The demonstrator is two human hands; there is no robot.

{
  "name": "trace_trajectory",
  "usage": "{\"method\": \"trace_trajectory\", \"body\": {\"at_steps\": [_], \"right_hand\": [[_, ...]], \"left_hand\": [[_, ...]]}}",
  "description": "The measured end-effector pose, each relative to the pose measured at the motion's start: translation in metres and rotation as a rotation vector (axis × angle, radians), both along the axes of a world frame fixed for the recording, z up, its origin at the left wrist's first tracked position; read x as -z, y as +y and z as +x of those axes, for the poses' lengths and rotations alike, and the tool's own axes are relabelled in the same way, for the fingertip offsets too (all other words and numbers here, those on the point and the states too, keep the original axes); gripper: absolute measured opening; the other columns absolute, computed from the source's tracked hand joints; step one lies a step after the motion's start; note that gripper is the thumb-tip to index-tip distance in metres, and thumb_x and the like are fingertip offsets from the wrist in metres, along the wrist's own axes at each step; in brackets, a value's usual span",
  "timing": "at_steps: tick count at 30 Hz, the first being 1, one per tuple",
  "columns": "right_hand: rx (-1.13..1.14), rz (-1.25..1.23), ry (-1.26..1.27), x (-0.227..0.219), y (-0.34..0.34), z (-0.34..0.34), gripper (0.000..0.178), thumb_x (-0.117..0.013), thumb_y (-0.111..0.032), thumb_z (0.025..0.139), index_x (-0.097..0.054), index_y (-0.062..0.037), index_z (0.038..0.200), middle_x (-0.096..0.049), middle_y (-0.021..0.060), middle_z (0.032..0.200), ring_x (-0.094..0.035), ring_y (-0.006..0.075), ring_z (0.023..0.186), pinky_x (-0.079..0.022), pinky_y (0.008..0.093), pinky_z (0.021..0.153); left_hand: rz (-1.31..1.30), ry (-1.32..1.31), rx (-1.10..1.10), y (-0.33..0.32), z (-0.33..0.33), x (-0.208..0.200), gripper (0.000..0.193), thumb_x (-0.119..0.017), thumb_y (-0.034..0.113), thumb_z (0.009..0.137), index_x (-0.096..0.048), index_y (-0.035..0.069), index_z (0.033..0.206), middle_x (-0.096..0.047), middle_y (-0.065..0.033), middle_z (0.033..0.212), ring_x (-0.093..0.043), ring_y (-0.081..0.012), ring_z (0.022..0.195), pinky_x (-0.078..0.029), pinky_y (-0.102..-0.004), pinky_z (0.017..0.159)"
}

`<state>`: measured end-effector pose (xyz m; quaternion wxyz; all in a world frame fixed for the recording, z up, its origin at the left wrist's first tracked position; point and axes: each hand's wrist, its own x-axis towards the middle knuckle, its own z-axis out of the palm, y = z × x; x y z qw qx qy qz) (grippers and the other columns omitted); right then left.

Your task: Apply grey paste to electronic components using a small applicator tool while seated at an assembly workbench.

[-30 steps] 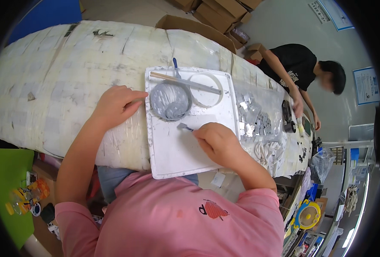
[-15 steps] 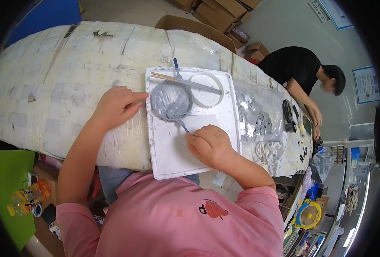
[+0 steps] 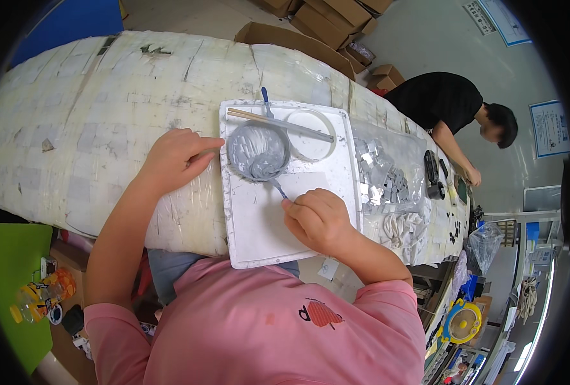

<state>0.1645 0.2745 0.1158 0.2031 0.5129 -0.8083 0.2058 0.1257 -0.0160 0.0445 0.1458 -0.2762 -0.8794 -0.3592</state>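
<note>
My right hand point(image 3: 319, 221) grips a thin blue-handled spatula point(image 3: 280, 188) near the front of a round dish point(image 3: 287, 153). The spatula's far end reaches the dish's near rim. Smeared grey paste point(image 3: 254, 146) covers the inside of the dish. With nothing in it, my left hand point(image 3: 177, 160) rests on the table to the left; its index finger points at the white tray's edge and the others are partly curled. Dish and paper sheet point(image 3: 266, 221) lie in the white tray point(image 3: 229, 224). A pair of sticks point(image 3: 253, 116) lies across the dish and a white ring point(image 3: 332, 147).
A second blue-handled tool point(image 3: 265, 96) juts over the tray's far edge. To the right are a clear bag of small grey pieces point(image 3: 388, 179), a crumpled white cloth point(image 3: 404, 230) and black parts point(image 3: 434, 173). A co-worker point(image 3: 442, 99) leans over the table's far right end.
My right hand and the spatula have shifted slightly to the right. My left hand stays in place. The co-worker's arm and head have moved a little.
</note>
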Motion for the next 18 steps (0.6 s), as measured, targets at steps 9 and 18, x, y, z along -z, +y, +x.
{"method": "trace_trajectory", "body": {"at_steps": [9,18], "right_hand": [[0.018,-0.036,-0.050,-0.013,0.000,-0.002,0.022,-0.072,0.007,0.068,-0.059,-0.0019,0.084,-0.057,0.0082,0.069,-0.053,0.0222,0.053,-0.041,0.0334,0.047],[0.114,0.005,-0.162,-0.019,-0.011,-0.039,0.021,-0.070,0.001,0.076,-0.065,0.0003,0.096,-0.061,0.0131,0.083,-0.061,0.0299,0.070,-0.050,0.0366,0.059]], "left_hand": [[-0.018,-0.025,-0.007,-0.002,0.000,0.002,0.024,-0.064,0.012,0.082,-0.069,0.015,0.105,-0.057,-0.0053,0.069,-0.055,-0.0268,0.071,-0.043,-0.0387,0.068],[-0.001,0.036,0.013,0.003,0.002,-0.003,0.026,-0.065,0.006,0.078,-0.069,0.012,0.102,-0.053,-0.0046,0.067,-0.052,-0.0244,0.067,-0.040,-0.0365,0.063]]}}
